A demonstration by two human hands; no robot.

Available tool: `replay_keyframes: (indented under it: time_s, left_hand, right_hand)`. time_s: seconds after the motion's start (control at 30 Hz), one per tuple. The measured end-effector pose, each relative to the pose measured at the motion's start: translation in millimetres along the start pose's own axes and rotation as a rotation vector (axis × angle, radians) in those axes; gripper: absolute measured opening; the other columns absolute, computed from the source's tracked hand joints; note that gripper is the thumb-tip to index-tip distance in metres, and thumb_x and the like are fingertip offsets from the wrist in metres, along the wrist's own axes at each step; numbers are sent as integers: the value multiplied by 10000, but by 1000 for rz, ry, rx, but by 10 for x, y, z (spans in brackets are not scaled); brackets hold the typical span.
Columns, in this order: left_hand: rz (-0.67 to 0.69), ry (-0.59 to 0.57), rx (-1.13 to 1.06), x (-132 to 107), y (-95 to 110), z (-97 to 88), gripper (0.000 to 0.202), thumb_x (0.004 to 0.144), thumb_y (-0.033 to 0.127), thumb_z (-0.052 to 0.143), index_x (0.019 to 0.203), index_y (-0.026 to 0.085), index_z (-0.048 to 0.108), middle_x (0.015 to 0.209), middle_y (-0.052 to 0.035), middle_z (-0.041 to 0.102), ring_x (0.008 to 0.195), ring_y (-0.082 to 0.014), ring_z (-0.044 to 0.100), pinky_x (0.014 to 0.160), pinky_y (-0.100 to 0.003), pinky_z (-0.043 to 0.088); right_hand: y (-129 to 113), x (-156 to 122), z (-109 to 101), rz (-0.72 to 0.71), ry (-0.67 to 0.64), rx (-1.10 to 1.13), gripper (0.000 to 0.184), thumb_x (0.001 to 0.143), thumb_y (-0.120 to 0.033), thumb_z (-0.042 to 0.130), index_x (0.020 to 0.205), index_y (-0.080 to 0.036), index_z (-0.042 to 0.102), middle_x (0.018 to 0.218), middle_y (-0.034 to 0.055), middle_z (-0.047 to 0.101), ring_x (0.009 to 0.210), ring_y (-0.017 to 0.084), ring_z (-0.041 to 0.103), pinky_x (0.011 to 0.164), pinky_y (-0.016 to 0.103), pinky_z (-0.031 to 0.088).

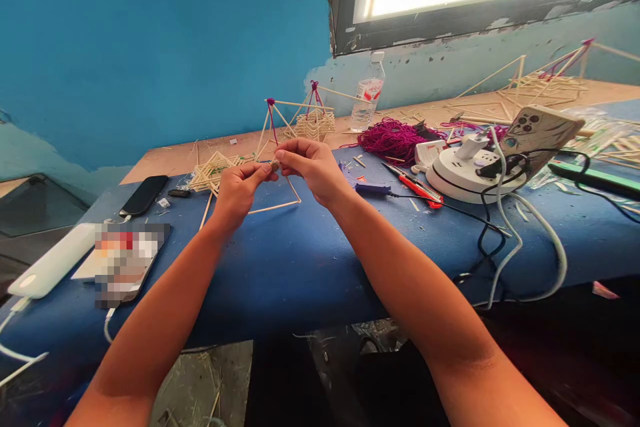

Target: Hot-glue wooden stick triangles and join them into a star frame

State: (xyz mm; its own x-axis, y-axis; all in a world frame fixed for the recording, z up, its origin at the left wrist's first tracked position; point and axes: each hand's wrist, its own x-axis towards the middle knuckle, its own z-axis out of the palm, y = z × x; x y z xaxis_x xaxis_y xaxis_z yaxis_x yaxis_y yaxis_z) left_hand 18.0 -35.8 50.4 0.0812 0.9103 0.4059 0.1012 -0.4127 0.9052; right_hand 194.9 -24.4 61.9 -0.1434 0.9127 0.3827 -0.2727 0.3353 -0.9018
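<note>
Head view: one stick frame (275, 206) stands on the blue counter (300, 267), below and beyond the fingers, front edge crosswise, purple apex knot (271, 101) nearer the right hand (315, 170); left hand (239, 191) and right pinch together, seemingly on one small brownish piece (275, 165).

Left hand (240, 188) and right hand (315, 170): bare, with rounded fingertips. Left forearm (177, 300) and right forearm (410, 267): bare, smooth-contoured, each tapering from a broad elbow end to a narrower wrist. Skin creases mark the inner elbows. Upper arms: bare as far as visible. Legwear (285, 380): apparently black; deep shadow obscures cut, seams and fabric texture.
</note>
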Motion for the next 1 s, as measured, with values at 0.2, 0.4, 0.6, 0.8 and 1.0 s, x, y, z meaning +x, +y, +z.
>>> replay_keyframes:
  time_s: [0.2, 0.4, 0.6, 0.8, 1.0]
  left_hand:
    - [-7, 9, -18, 14, -26, 12, 387, 783, 602, 897, 776, 216, 869, 847, -83, 839, 853, -232, 724, 887, -375, 528]
    - [-57, 31, -66, 19, -15, 19, 412, 727, 603, 923, 774, 200, 854, 834, -87, 829, 834, -218, 707, 868, -361, 521]
    - [-73, 25, -72, 17, 0, 18, 380, 721, 565, 922, 783, 195, 855, 816, -85, 820, 805, -206, 683, 808, -345, 496]
    - [-92, 17, -52, 14, 12, 15, 388, 721, 580, 915, 768, 201, 849, 804, -79, 810, 769, -198, 652, 766, -341, 471]
    - [-98, 15, -49, 9, 44, 13, 373, 709, 571, 912, 759, 206, 857, 779, -80, 801, 819, -220, 681, 813, -349, 495]
  right_hand:
    - [6, 4, -18, -11, -2, 0, 284, 697, -383, 881, 861, -194, 745, 814, 5, 708, 758, 135, 639, 723, 294, 579]
    - [63, 31, -46, -51, -20, -98, 297, 647, -247, 869, 906, -183, 740, 844, 8, 732, 792, 135, 669, 743, 285, 572]
    - [107, 47, -50, -50, 9, -141, 256, 671, -251, 868, 875, -181, 732, 840, 10, 734, 795, 136, 674, 747, 283, 573]
    - [110, 51, -54, -45, 8, -121, 256, 675, -261, 876, 874, -185, 734, 843, 9, 740, 796, 136, 678, 750, 282, 572]
    - [108, 48, -51, -42, 14, -128, 244, 675, -263, 874, 862, -189, 735, 838, 6, 742, 788, 137, 673, 732, 280, 558]
